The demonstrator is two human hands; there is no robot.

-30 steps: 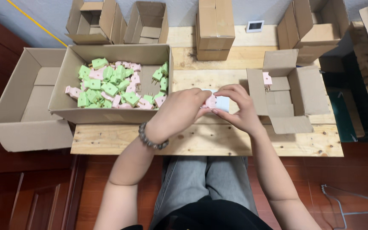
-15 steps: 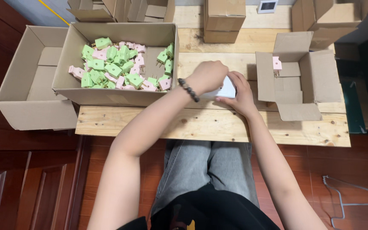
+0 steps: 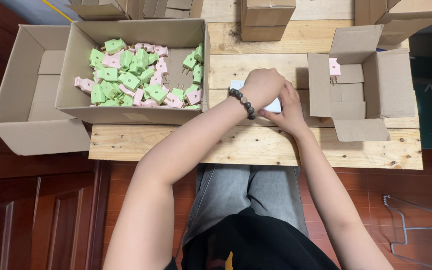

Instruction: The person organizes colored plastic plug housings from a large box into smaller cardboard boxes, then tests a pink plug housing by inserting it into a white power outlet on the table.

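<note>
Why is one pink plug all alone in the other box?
That pink plug lies alone in the box on the right, while the big box holds a jumbled heap of green and pink plugs. Nothing looks spilled or broken.

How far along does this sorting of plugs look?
Barely begun, it seems. One pink plug sits in the open cardboard box on the right. Both hands, left hand and right hand, close round a small white box on the wooden plank table. A heap of green and pink plugs fills the large cardboard box on the left.
</note>
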